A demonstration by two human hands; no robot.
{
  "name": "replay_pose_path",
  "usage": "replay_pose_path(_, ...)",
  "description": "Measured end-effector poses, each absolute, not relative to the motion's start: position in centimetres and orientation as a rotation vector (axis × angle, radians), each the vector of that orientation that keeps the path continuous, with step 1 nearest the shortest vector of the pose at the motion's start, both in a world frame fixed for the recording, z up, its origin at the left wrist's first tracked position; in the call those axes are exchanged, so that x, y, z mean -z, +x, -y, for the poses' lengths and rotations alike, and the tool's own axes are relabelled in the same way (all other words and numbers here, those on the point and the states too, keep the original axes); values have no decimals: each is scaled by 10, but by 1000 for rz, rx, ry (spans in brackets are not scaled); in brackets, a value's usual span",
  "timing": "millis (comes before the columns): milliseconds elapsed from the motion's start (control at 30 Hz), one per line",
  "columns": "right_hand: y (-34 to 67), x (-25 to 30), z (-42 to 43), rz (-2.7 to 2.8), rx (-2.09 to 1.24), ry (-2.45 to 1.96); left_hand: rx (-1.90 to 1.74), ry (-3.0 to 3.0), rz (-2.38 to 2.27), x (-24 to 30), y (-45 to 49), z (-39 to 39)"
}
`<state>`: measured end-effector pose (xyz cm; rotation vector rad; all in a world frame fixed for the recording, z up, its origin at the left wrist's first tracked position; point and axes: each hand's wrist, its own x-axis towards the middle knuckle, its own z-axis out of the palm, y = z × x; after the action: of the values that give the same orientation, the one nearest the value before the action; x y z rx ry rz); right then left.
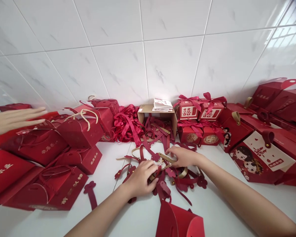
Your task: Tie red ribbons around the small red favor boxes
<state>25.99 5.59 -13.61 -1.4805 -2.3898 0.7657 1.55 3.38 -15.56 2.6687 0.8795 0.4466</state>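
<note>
A loose heap of dark red and olive-gold straps [187, 179], many with flower-shaped ends and small gold studs, lies on the white surface. My left hand [141, 177] rests on the heap's near left side, its fingers curled in; what lies under them is partly hidden. My right hand [181, 156] reaches in from the other side, fingers bent round an olive-gold strap [165, 158]. Just below the heap stands a red gift box [179, 220] with rounded flaps, touched by neither hand. One dark red flower-ended strap [90, 194] lies apart on the left.
Behind the heap, a cardboard box [174, 123] on its side spills straps, with folded white cards [162, 104] on top. Red ribbons [128, 123] sit beside it. Red gift boxes [79, 158] crowd both sides. Another person's hand [17, 120] extends from the left. A tiled wall [118, 72] stands behind.
</note>
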Motion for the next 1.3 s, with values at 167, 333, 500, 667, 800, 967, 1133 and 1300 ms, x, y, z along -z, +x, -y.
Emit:
replay_pose_path(167, 251, 142, -55, 2259, -765, -1617, -451, 2704, -806, 158, 17, -32)
replay_pose_path(333, 250, 141, -54, 2083, -921, -1610, -467, 2706, -802, 157, 18, -29)
replay_pose_path(500, 248, 137, -56, 1915, -1094, -1447, -494, 2727, -835, 159, 18, -28)
replay_pose_path(667, 244, 134, -55, 1777, -970, -1334, -558, 2753, -850, 161, 19, -26)
replay_pose_path(800, 250, 113, -46, 1695, -704, -1301, -571, 2772, -889, 161, 19, -25)
replay_pose_path(967, 269, 62, -45, 1439, -162, -1247, -550, 2753, -883, 164, 17, -26)
replay_pose_path(1133, 289, 10, -95, 1246, 330, -1215, -542, 2749, -891, 165, 17, -26)
replay_pose_path(1300, 284, 9, -155, 1642, 390, -1314, -536, 2735, -905, 163, 16, -24)
